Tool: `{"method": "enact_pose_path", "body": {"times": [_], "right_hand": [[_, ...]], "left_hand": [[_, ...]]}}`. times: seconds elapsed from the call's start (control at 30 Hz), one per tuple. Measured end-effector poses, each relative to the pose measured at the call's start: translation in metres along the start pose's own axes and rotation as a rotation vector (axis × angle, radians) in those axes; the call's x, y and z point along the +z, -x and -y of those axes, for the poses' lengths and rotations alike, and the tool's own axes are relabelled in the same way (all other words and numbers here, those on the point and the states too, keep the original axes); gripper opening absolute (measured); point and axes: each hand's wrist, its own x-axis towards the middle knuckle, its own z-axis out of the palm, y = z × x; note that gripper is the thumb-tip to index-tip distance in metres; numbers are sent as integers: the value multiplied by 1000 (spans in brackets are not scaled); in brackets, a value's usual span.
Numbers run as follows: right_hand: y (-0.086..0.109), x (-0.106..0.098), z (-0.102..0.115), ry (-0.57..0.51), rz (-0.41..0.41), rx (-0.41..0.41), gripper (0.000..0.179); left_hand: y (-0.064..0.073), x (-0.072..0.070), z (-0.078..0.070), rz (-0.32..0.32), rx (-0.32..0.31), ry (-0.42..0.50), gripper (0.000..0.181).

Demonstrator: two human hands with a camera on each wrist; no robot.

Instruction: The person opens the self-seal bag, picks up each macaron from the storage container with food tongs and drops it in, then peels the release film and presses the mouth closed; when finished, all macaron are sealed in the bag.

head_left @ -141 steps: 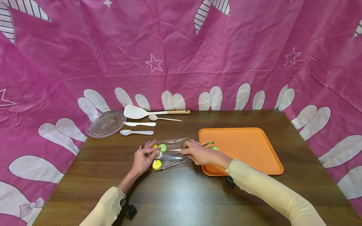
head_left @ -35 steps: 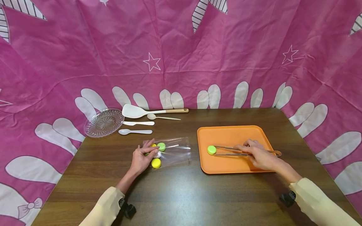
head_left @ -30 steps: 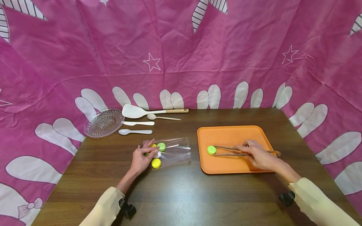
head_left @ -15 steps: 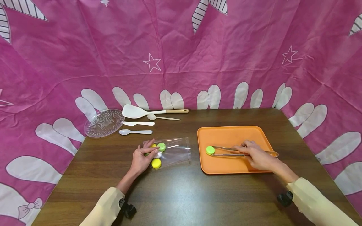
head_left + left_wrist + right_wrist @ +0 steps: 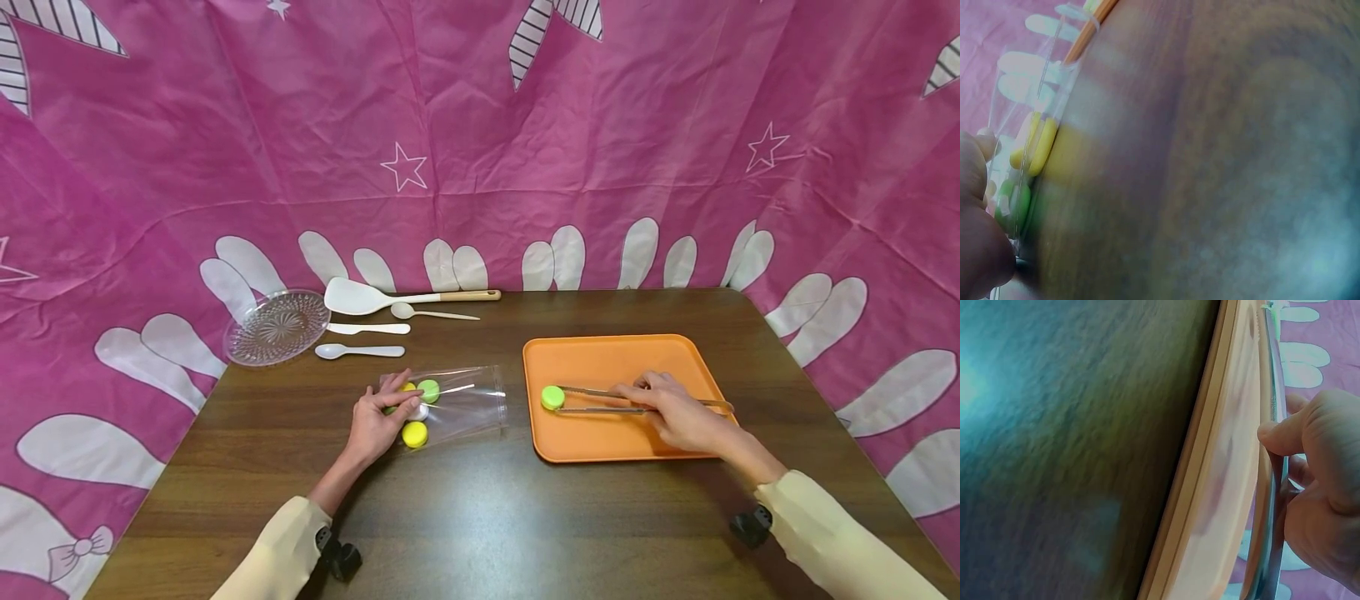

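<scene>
My right hand (image 5: pixel 667 408) grips metal tongs (image 5: pixel 603 411) over the orange tray (image 5: pixel 622 358). A green macaron (image 5: pixel 552 397) sits between the tong tips near the tray's left edge. In the right wrist view, thumb and fingers pinch the tongs (image 5: pixel 1277 469) by their arms. My left hand (image 5: pixel 381 421) rests with extended fingers on the left end of a clear plastic bag (image 5: pixel 472 408). Inside the bag lie a yellow macaron (image 5: pixel 415 434), a green macaron (image 5: pixel 428 391) and a white macaron (image 5: pixel 420 412); others are partly hidden under the fingers.
A clear patterned plate (image 5: pixel 277 327) stands at the back left. Beside it lie a white spatula (image 5: pixel 358 297), a small beige spoon (image 5: pixel 403 311), a white knife (image 5: pixel 367 329) and a white spoon (image 5: pixel 360 351). A pink cloth (image 5: pixel 480 125) hangs behind the table.
Since the oldest frame, my right hand has moved from the bag to the tray with the tongs. Lately the tongs and green macaron slide slightly left. My left hand stays put.
</scene>
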Motion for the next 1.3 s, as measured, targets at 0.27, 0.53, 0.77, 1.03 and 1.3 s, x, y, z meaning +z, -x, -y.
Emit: {"method": "enact_pose_path", "body": {"times": [0.27, 0.53, 0.77, 1.03, 1.3], "right_hand": [[-17, 4, 10, -12, -59, -75, 67], [-43, 12, 27, -40, -50, -126, 67], [-66, 19, 40, -65, 2, -127, 66], [-90, 32, 53, -57, 19, -180, 63], [-109, 41, 68, -75, 78, -190, 57]], "left_hand": [[0, 0, 0, 2, 2, -4, 13], [-1, 0, 0, -4, 3, -2, 13], [-1, 0, -2, -2, 7, -8, 13], [-1, 0, -2, -1, 9, -3, 13], [-1, 0, -2, -3, 7, -8, 12]]}}
